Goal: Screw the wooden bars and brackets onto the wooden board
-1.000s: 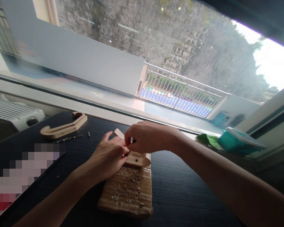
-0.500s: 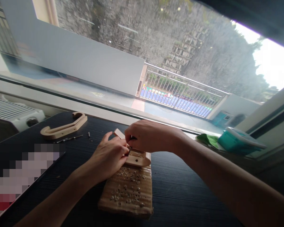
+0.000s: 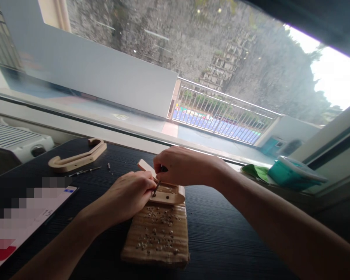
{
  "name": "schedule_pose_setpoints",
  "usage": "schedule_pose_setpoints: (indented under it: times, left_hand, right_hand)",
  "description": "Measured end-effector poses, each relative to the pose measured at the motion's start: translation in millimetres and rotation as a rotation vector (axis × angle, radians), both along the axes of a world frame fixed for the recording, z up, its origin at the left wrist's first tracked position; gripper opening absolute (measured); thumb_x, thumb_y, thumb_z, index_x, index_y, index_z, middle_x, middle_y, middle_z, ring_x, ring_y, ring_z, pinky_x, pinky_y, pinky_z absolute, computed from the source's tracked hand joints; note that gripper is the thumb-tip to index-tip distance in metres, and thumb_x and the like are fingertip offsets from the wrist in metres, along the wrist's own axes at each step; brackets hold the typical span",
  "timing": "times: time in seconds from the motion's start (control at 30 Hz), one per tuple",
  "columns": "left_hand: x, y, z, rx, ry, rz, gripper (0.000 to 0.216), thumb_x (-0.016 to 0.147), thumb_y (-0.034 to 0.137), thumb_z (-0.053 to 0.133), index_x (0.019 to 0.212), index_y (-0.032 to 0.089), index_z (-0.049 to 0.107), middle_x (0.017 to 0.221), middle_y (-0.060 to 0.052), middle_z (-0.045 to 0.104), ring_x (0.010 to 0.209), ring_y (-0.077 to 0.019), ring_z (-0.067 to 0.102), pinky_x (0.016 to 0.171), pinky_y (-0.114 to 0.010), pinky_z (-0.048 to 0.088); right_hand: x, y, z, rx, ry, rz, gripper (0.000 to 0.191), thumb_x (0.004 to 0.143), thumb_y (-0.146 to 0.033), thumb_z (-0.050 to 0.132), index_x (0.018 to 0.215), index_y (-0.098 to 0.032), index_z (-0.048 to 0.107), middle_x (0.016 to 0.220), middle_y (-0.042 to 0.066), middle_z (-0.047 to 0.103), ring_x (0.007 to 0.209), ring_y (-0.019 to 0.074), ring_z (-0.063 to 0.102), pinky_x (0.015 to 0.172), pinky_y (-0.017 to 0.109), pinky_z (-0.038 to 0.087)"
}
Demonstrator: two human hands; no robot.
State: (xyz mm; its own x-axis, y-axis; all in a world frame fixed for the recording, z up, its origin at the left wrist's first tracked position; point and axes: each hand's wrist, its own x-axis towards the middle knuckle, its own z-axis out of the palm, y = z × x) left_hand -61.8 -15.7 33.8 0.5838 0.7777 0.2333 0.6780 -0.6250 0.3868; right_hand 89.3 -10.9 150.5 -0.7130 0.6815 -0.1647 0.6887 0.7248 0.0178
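A pale wooden piece (image 3: 166, 193) with small holes lies on the far end of a brown cardboard pad (image 3: 159, 233). My left hand (image 3: 128, 196) is closed on the piece's left side and holds it down. My right hand (image 3: 182, 166) pinches a thin dark tool (image 3: 156, 187) whose tip meets the wood near a hole. Small wood chips are scattered over the cardboard.
A second curved wooden piece (image 3: 77, 156) lies far left on the black table (image 3: 221, 241), with thin metal bits (image 3: 86, 171) beside it. A blurred tablet (image 3: 20, 217) sits near left. A teal box (image 3: 294, 173) rests on the window sill at right, a white heater (image 3: 14, 140) at far left.
My left hand has curled its fingers down onto the wooden piece. My right hand has shifted slightly, and the tool's tip now shows against the wood.
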Motion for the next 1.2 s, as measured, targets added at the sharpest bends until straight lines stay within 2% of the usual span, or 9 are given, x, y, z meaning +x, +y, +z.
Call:
schedule_pose_setpoints:
  times: [0.17,0.33,0.5,0.6,0.7,0.97,1.07,1.2]
  left_hand:
    - [1.0,-3.5,0.1,0.001,-0.012,0.001,0.020,0.079,0.023,0.052,0.063,0.023,0.064,0.085,0.001,0.065,0.078,-0.0148,0.059,0.067,-0.027,0.038]
    - [9.9,-2.2,-2.9,0.132,0.074,0.073,0.018,0.077,0.024,0.057,0.060,0.022,0.065,0.077,-0.002,0.065,0.085,-0.0199,0.057,0.081,-0.037,0.034]
    - [12.1,-3.4,-2.6,0.123,0.091,0.104,0.017,0.077,0.026,0.058,0.062,0.022,0.065,0.081,-0.002,0.066,0.087,-0.0206,0.057,0.088,-0.042,0.030]
    - [11.7,-4.1,-3.2,0.119,0.084,0.108,0.017,0.077,0.025,0.057,0.062,0.021,0.064,0.084,-0.001,0.066,0.089,-0.0208,0.057,0.092,-0.044,0.027]
    - [11.9,-3.8,-5.2,0.126,0.080,0.113,0.019,0.079,0.024,0.055,0.063,0.021,0.064,0.082,-0.002,0.066,0.089,-0.0206,0.057,0.095,-0.046,0.025]
    - [12.4,-4.9,-5.4,0.109,0.066,0.102,0.018,0.079,0.024,0.055,0.065,0.022,0.066,0.082,-0.002,0.065,0.092,-0.0221,0.057,0.098,-0.050,0.023]
    - [12.1,-5.1,-5.7,0.118,0.043,0.105,0.017,0.078,0.024,0.056,0.064,0.021,0.065,0.080,-0.002,0.064,0.091,-0.0218,0.057,0.099,-0.050,0.022]
    - [11.8,-4.0,-7.3,0.140,0.036,0.098,0.017,0.077,0.024,0.057,0.063,0.021,0.065,0.080,-0.001,0.065,0.088,-0.0204,0.057,0.100,-0.050,0.021]
  right_hand:
    - [1.8,-2.9,1.0,-0.019,0.007,-0.011,0.018,0.075,-0.018,0.049,0.076,-0.015,0.067,0.070,0.002,0.063,0.056,0.0082,0.042,0.050,0.022,0.027]
    - [2.3,-2.2,-2.5,-0.002,0.042,-0.016,0.016,0.074,-0.016,0.050,0.074,-0.015,0.066,0.067,0.001,0.062,0.055,0.0077,0.040,0.049,0.022,0.027]
    - [3.0,-2.0,-2.6,-0.025,0.049,0.008,0.017,0.074,-0.016,0.049,0.077,-0.015,0.066,0.071,0.002,0.063,0.058,0.0083,0.044,0.051,0.021,0.028]
    - [3.3,-3.6,0.6,-0.062,0.001,0.015,0.019,0.070,-0.013,0.053,0.082,-0.016,0.067,0.076,0.002,0.065,0.061,0.0086,0.046,0.051,0.020,0.030]
    - [1.3,-5.5,3.5,-0.036,-0.099,-0.017,0.021,0.068,-0.011,0.054,0.083,-0.015,0.068,0.075,0.003,0.066,0.058,0.0091,0.047,0.049,0.021,0.029]
    - [-5.0,-9.4,8.7,0.003,-0.190,-0.123,0.020,0.070,-0.021,0.056,0.083,-0.018,0.070,0.074,0.004,0.068,0.060,0.0122,0.051,0.050,0.023,0.030]
    - [-2.3,-10.3,10.6,0.012,-0.151,-0.101,0.026,0.070,-0.018,0.056,0.092,-0.020,0.069,0.078,0.003,0.068,0.064,0.0125,0.052,0.052,0.023,0.030]
    - [1.2,-9.4,6.8,-0.016,-0.052,-0.020,0.020,0.071,-0.015,0.053,0.086,-0.020,0.067,0.079,0.001,0.066,0.064,0.0099,0.049,0.053,0.022,0.029]
